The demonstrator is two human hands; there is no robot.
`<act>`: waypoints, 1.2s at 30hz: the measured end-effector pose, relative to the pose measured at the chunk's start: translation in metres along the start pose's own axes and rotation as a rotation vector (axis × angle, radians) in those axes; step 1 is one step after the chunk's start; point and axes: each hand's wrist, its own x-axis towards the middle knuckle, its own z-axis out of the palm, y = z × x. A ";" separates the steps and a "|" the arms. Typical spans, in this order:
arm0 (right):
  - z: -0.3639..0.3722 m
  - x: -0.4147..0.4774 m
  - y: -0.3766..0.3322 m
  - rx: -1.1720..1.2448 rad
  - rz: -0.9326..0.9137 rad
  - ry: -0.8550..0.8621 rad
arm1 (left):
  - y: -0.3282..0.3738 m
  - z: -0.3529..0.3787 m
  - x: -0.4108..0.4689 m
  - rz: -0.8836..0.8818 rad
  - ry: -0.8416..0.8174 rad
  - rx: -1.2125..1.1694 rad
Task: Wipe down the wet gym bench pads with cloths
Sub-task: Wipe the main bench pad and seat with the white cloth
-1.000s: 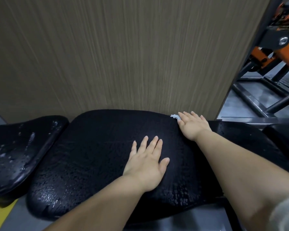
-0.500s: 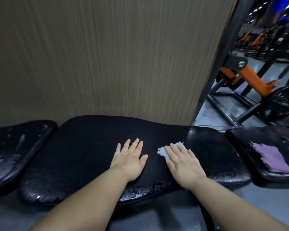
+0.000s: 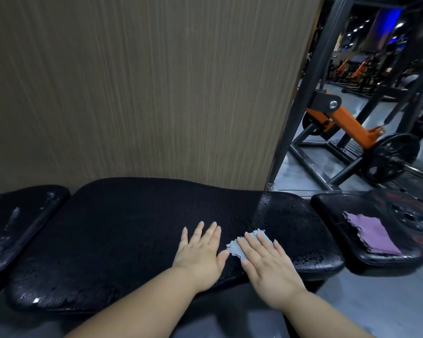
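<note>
Against the wood-grain wall panel [image 3: 144,93] lies the long middle bench pad [image 3: 108,240]. A smaller left pad [image 3: 17,228] sits at one end and a right pad [image 3: 335,215] at the other.

The middle pad has had one wiping pass within the last second. A second ago the right hand [image 3: 269,267] was at the pad's far edge by the wall. It has since dragged the blue-grey cloth [image 3: 233,248] towards the person, and now sits near the front edge, just beside the left hand [image 3: 200,254]. The left hand has stayed flat on the pad, bracing.

Neither hand has a closed grip. The left lies open with straight fingers, bare on the vinyl. The right is also open, its flat palm and fingers pressing the cloth down, with the cloth's ragged edges showing past the fingertips and thumb.

That stroke probably covered only one strip. Beaded water glints along the front edge and on the right end of the middle pad, and the left pad carries pale puddles, so most of the job looks undone.

A purple cloth [image 3: 369,232] lies spread on the right pad, untouched and well apart from both hands.
</note>
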 end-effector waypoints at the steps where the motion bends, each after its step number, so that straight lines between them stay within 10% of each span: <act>1: 0.000 0.007 0.003 0.018 0.002 0.007 | 0.002 0.001 0.003 0.008 -0.001 0.002; 25: -0.017 0.173 0.082 0.051 0.283 -0.053 | 0.017 -0.006 0.068 0.042 0.042 0.027; 36: -0.020 0.111 0.076 0.019 0.199 -0.037 | 0.018 -0.007 0.066 0.030 0.026 0.024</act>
